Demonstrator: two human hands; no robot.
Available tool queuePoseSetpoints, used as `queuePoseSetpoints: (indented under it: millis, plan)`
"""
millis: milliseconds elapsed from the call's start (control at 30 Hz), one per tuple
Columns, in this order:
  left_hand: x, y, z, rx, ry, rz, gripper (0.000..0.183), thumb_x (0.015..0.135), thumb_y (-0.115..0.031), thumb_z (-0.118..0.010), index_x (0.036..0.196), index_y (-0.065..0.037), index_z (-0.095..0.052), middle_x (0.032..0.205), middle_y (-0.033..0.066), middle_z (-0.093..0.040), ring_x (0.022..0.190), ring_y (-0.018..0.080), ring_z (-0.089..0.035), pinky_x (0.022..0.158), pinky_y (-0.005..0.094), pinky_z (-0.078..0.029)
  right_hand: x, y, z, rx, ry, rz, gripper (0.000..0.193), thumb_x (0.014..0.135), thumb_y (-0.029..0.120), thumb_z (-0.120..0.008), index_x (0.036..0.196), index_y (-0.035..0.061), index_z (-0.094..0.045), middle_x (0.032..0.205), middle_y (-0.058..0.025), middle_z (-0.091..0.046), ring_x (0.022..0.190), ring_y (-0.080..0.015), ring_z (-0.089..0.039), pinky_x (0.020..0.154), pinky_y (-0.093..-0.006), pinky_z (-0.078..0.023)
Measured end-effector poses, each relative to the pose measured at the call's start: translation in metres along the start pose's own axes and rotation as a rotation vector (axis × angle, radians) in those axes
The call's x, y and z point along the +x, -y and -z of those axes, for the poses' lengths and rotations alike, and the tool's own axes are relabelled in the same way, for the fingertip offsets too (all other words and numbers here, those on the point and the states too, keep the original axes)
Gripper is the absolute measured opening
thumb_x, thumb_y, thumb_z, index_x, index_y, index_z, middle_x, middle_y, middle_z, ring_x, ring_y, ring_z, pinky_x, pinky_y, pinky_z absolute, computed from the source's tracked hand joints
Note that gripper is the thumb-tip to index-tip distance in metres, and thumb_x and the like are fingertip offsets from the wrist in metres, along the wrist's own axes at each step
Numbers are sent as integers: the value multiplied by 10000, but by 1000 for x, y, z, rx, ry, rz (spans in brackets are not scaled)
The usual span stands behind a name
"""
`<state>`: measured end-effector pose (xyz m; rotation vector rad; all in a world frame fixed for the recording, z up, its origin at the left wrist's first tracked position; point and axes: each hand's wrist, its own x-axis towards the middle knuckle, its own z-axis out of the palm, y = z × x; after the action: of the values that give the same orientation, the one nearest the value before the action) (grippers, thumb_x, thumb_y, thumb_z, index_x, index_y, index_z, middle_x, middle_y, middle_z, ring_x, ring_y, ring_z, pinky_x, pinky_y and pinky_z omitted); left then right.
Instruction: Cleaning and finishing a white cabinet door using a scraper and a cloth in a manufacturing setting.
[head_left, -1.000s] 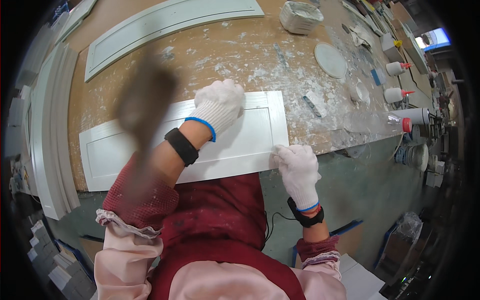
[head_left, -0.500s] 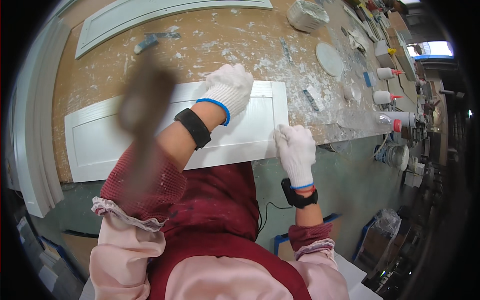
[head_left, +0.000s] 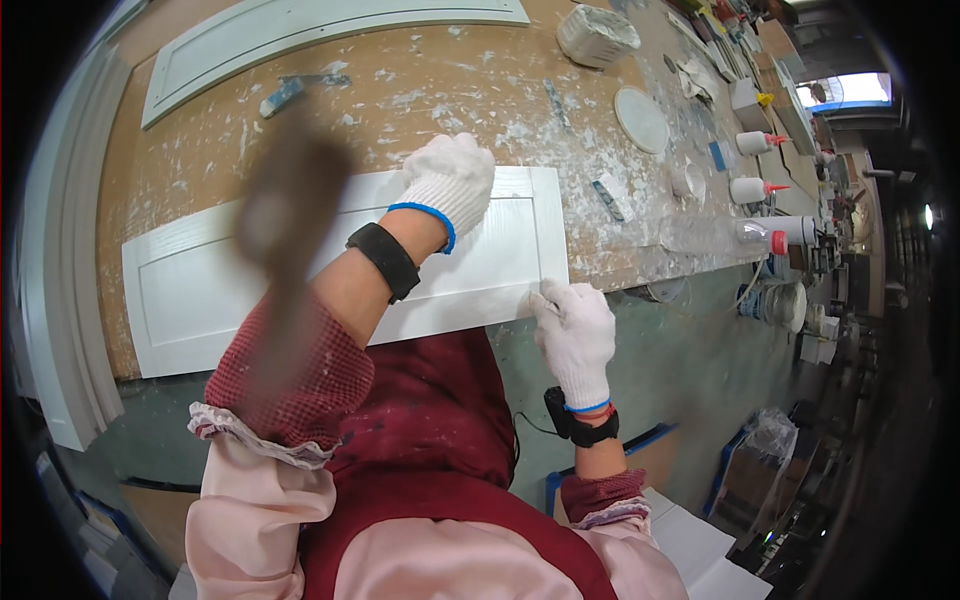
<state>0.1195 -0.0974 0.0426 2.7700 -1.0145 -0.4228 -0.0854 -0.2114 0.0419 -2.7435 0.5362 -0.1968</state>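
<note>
Head view, white panel, left hand at far edge, right hand at near corner, both grips unclear

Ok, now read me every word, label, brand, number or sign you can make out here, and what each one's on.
No text can be read.
White panel nearest the person: no lettering visible.
White squeeze bottles and bucket: too small to make out any print.
Clear bottle with red cap: no readable label.

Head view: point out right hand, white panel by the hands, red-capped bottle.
Right hand [head_left: 577, 330]: head view, glove back.
White panel [head_left: 475, 266]: head view, recessed face.
Red-capped bottle [head_left: 703, 236]: head view, clear body.
</note>
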Motion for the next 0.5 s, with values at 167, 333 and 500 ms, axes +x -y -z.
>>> queuePoseSetpoints:
  millis: [167, 333, 500]
  plan:
    - [-3, 0, -1, 26, -20, 0, 272, 895, -216, -626, 1086, -27, -667, 1146, 171, -626, 1075, 319, -632, 787, 488, -586, 8, -1, -16, -119, -40, 23, 147, 807, 203, -682, 932, 130, -702, 822, -112, -628, 806, -330, -610, 712, -436, -501]
    - [-1, 4, 2, -6, 9, -18, 279, 903, -217, -615, 1104, -31, -665, 1154, 174, -626, 1086, 322, -631, 806, 474, -586, 8, -6, -17, -91, -53, -11, 86, 831, 201, -653, 873, 133, -684, 816, -119, -624, 795, -334, -614, 691, -456, -501]
    - [3, 2, -2, 25, -28, -44, 282, 927, -235, -586, 1109, -35, -664, 1147, 180, -623, 1081, 335, -630, 794, 481, -587, 4, 3, -25, -109, -98, 18, 143, 841, 221, -659, 889, 96, -709, 865, -131, -648, 832, -333, -633, 730, -446, -509]
